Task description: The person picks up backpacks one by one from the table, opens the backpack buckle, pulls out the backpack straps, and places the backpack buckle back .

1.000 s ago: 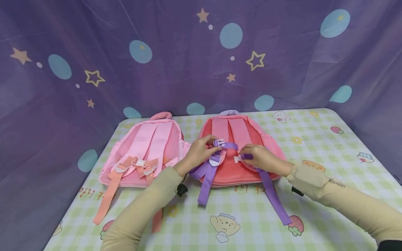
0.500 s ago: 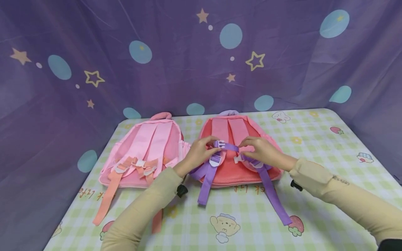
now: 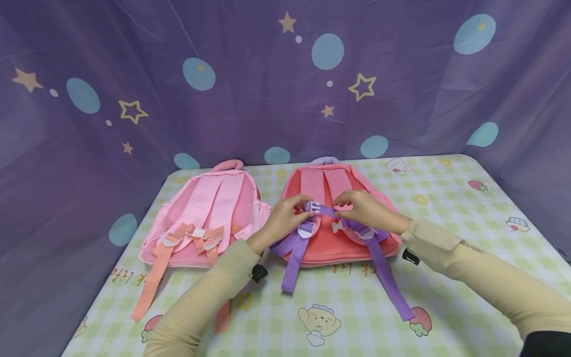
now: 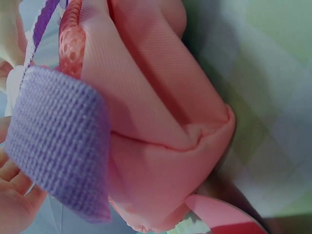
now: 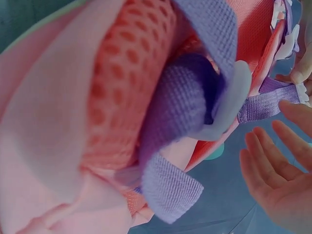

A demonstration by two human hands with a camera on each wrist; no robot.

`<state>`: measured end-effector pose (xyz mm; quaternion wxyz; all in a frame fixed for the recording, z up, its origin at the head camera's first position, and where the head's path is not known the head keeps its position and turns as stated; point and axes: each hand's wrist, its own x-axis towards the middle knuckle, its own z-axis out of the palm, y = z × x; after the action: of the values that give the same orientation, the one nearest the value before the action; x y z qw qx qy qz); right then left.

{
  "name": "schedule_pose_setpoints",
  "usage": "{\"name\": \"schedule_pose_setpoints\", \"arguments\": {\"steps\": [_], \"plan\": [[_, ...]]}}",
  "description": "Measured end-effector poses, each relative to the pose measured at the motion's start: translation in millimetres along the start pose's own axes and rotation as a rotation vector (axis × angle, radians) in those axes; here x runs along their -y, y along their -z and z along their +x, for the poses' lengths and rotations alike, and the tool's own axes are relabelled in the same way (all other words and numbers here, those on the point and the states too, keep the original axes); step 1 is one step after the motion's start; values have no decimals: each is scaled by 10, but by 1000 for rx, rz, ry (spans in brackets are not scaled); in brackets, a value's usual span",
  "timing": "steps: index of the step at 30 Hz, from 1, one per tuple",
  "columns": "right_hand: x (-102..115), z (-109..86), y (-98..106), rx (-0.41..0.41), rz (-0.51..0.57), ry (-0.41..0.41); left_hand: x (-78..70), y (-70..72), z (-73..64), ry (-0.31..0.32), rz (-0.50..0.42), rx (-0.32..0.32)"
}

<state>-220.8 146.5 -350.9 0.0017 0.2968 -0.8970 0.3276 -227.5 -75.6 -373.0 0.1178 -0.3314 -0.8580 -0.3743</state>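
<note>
My left hand (image 3: 283,216) pinches a white buckle half (image 3: 314,207) on a purple strap (image 3: 327,211) above the right-hand red and pink backpack (image 3: 332,248). My right hand (image 3: 366,208) is at the right end of that strap, thumb and forefinger parted around it. In the right wrist view, the fingers (image 5: 265,168) of the right hand are spread and fairly straight, with one fingertip at the strap (image 5: 263,106). The other white buckle piece (image 3: 337,226) lies loose on the backpack below the right hand, apart from the held half.
A light pink backpack (image 3: 200,183) with orange straps (image 3: 153,282) lies to the left, its white buckle (image 3: 198,231) between the straps. Purple strap tails (image 3: 390,282) hang over the green checked tablecloth (image 3: 352,317). A purple patterned curtain (image 3: 250,109) stands behind the table.
My right hand has let go of the loose buckle piece's strap and moved up and left to the end of the other purple strap. The left hand has hardly moved.
</note>
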Motion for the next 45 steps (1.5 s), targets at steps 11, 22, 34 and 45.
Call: {"name": "schedule_pose_setpoints", "arguments": {"steps": [11,22,34,45], "plan": [[32,103,-27,29,59,-21,-17,-12,-9,-5,-7,1],[45,153,-52,69,53,10,-17,-26,-14,-25,5,-5],[19,164,-67,40,99,12,-21,-38,-21,0,-7,39],[38,171,-66,58,134,-11,-15,-53,-30,4,5,82]]}}
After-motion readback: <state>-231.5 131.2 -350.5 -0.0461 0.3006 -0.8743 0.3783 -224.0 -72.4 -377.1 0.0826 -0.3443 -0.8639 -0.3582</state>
